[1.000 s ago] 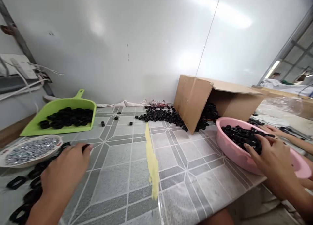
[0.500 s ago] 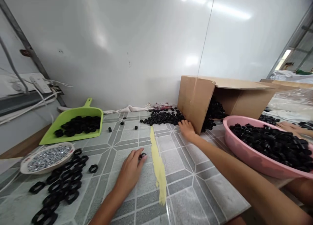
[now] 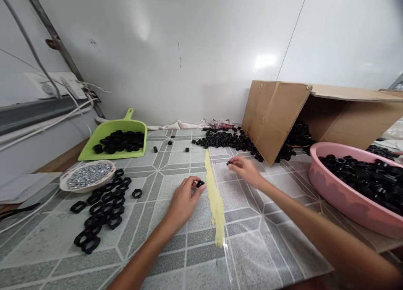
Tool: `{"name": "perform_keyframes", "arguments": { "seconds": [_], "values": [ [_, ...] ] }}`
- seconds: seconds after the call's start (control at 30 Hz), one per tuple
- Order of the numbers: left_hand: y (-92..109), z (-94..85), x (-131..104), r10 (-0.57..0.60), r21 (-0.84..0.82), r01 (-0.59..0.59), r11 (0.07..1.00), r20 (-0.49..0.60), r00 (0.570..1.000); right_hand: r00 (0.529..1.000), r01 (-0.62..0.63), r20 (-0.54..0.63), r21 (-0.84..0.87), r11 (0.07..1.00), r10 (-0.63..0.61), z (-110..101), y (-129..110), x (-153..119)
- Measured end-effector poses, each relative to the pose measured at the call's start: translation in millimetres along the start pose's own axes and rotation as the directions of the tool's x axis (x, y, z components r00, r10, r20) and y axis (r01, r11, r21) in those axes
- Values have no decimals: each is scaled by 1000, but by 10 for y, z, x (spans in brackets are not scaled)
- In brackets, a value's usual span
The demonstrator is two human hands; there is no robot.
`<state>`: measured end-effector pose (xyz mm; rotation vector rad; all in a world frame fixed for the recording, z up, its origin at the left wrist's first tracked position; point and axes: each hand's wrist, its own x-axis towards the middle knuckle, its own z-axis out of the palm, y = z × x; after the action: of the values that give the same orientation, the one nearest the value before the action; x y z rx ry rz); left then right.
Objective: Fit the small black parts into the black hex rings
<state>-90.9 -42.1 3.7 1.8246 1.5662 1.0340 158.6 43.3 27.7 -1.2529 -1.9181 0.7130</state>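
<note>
Between the thumb and fingers of my left hand (image 3: pixel 185 198) is a black plastic ring (image 3: pixel 200 184), held just left of the yellow tape strip (image 3: pixel 214 197). My right hand (image 3: pixel 247 171) pinches a small black piece (image 3: pixel 228 163) at its fingertips, right of the tape; its exact shape is hard to make out, though it resembles the others. Behind that hand, a pile of small black pieces (image 3: pixel 225 139) spreads along the wall. Left of my left hand lie several loose black angular rings (image 3: pixel 107 207), and one separate ring (image 3: pixel 137 193) sits nearer to me.
A bowl (image 3: pixel 65 184) of small silver pieces and a green dustpan (image 3: pixel 107 126) with black rings stand at the left. On the right are a tipped cardboard box (image 3: pixel 277 113), spilling black pieces, and a pink basin (image 3: pixel 340 193) full of them. A white wall closes the back.
My right hand has come away from the pile by the box, toward the tape, with a small black piece. My left hand still grips its ring, now turned up more visibly. The view has shifted.
</note>
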Motion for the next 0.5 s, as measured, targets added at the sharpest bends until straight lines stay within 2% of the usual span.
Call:
{"name": "perform_keyframes", "arguments": {
  "seconds": [0.1, 0.17, 0.27, 0.37, 0.43, 0.5],
  "values": [
    [46, 43, 18, -26, -360, 48, 932, 67, 997, 991, -24, 130, 275, 961, -12, 291, -230, -307],
    [65, 68, 22, -25, -463, 74, 883, 111, 994, 986, -55, 168, 435, 899, -21, 423, -322, -449],
    [103, 85, 7, -63, -496, 143, 856, 175, 983, 984, -99, 177, 559, 823, -1, 511, -358, -542],
    [175, 90, -24, -97, -518, 195, 833, 209, 973, 981, -143, 193, 630, 763, 24, 511, -338, -563],
    [223, 94, -48, -138, -530, 246, 812, 235, 962, 982, -131, 189, 627, 768, 13, 493, -329, -577],
    [252, 98, -72, -177, -531, 295, 794, 262, 949, 988, -71, 152, 575, 815, -21, 476, -326, -601]
  ]
}}
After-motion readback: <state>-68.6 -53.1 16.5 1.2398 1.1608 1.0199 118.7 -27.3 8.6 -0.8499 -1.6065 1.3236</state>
